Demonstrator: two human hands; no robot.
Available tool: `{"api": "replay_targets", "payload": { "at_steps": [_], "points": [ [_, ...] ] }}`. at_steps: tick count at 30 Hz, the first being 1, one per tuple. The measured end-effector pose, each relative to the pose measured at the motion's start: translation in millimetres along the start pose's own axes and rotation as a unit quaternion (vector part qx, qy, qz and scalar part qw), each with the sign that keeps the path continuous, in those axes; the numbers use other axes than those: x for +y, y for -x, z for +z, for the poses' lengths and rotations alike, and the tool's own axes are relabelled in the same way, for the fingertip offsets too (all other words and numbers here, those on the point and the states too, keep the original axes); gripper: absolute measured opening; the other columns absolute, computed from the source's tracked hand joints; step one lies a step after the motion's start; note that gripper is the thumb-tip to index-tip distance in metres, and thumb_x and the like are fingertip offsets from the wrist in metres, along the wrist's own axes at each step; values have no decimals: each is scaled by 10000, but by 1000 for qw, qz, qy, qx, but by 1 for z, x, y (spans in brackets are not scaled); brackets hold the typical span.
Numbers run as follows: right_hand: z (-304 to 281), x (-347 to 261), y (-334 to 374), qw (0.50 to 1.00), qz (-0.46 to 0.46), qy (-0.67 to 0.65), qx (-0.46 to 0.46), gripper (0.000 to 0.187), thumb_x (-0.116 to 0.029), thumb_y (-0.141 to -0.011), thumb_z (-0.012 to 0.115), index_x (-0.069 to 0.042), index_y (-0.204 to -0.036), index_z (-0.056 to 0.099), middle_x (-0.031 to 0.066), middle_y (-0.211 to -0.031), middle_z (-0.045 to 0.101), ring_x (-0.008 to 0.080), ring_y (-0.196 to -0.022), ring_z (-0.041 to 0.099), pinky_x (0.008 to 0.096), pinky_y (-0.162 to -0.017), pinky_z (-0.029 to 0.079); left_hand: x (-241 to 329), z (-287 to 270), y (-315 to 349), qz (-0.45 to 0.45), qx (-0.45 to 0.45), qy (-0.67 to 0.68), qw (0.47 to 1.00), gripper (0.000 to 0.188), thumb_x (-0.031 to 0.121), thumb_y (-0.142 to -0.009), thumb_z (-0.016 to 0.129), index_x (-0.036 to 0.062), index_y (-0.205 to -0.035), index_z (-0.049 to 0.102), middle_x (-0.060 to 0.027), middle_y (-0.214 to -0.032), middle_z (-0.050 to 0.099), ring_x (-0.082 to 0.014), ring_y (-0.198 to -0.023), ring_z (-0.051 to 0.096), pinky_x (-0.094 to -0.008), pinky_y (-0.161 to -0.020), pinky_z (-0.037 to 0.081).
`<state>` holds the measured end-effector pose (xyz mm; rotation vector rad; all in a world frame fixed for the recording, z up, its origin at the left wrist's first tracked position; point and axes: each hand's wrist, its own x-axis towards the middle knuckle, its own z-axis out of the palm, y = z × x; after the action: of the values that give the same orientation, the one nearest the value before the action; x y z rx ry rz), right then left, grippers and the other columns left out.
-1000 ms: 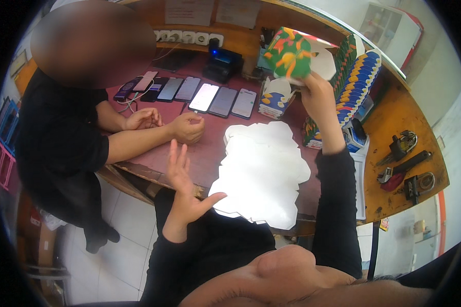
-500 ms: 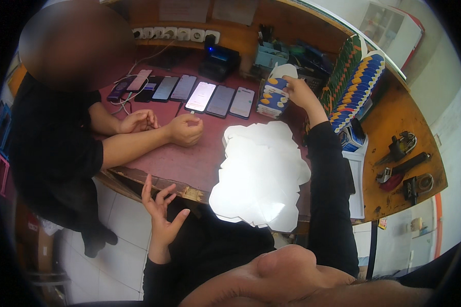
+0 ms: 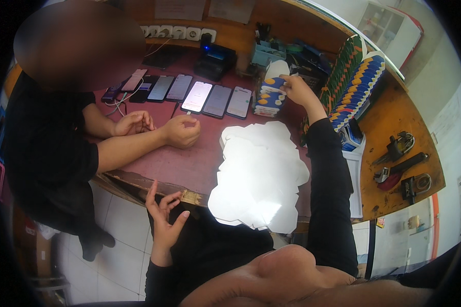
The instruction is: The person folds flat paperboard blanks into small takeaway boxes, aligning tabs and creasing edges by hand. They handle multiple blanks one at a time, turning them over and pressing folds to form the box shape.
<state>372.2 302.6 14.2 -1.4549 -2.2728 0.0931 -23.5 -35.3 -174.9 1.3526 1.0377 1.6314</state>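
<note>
My right hand [image 3: 298,91] reaches to the back of the table. Its fingers are closed at the upper edge of a blue, white and yellow carton [image 3: 269,97], which appears to be part of a small upright stack. My left hand [image 3: 165,215] hovers in front of the table edge, palm up, fingers spread, holding nothing. Between my arms lies a pile of flat white cardboard blanks [image 3: 261,179] with scalloped edges, shining under the light. Right of my right forearm stand long rows of nested cartons, one blue and yellow [image 3: 361,84], the other green and orange [image 3: 340,77].
A co-worker's hands [image 3: 182,131] rest over the table at left. Several phones [image 3: 197,97] lie in a row behind them, some with cables. A black device [image 3: 215,62] and a teal organizer [image 3: 268,53] stand farther back. Padlocks [image 3: 416,187] and a wrench [image 3: 402,168] lie at right.
The view has shifted slightly. My left hand is a little lower, its fingers still spread. My right hand stays at the carton. The co-worker's head has moved slightly downward.
</note>
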Motion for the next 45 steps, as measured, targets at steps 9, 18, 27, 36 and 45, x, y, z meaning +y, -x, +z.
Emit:
{"api": "replay_targets", "payload": {
  "at_steps": [9, 18, 27, 36, 45],
  "points": [
    [-5, 2, -11, 991, -2, 78, -110, 401, -10, -887, 685, -54, -1285, 680, 242, -1135, 725, 386, -1058, 707, 418, -936, 544, -5, 6, 3, -1, -13, -4, 1000, 991, 4, -858, 756, 91, -1596, 101, -174, -1672, 136, -290, -1269, 589, -410, -1046, 488],
    [-22, 13, -5, 999, 10, 16, -50, 406, -25, -888, 698, -36, -1293, 678, 265, -1129, 720, 382, -1075, 705, 410, -943, 542, -5, 0, 9, 0, -12, -19, 1000, 990, 5, -850, 757, 108, -1598, 117, -164, -1675, 151, -273, -1253, 590, -392, -1031, 478],
    [-11, -3, -12, 991, 13, 62, -118, 392, -14, -877, 692, -61, -1265, 699, 247, -1148, 720, 386, -1068, 698, 418, -945, 536, -4, 1, 13, -12, -3, -17, 1000, 980, 22, -854, 759, 98, -1596, 122, -166, -1677, 150, -273, -1248, 592, -389, -1019, 481],
    [-24, -9, -8, 993, 17, 64, -97, 431, -108, -764, 748, -13, -1185, 738, 240, -1109, 738, 374, -1049, 716, 413, -942, 551, 0, -2, 11, 8, -6, -53, 999, 973, 15, -847, 763, 93, -1589, 140, -168, -1664, 175, -283, -1239, 599, -394, -1022, 487],
    [-10, -12, 1, 997, -7, 12, -74, 399, -174, -723, 762, 17, -1073, 752, 253, -954, 738, 368, -899, 740, 399, -830, 576, 44, 41, -71, 143, -180, -157, 960, 848, 47, -846, 778, 54, -1544, 297, -178, -1554, 347, -285, -1291, 561, -415, -1057, 487]
  ]
}}
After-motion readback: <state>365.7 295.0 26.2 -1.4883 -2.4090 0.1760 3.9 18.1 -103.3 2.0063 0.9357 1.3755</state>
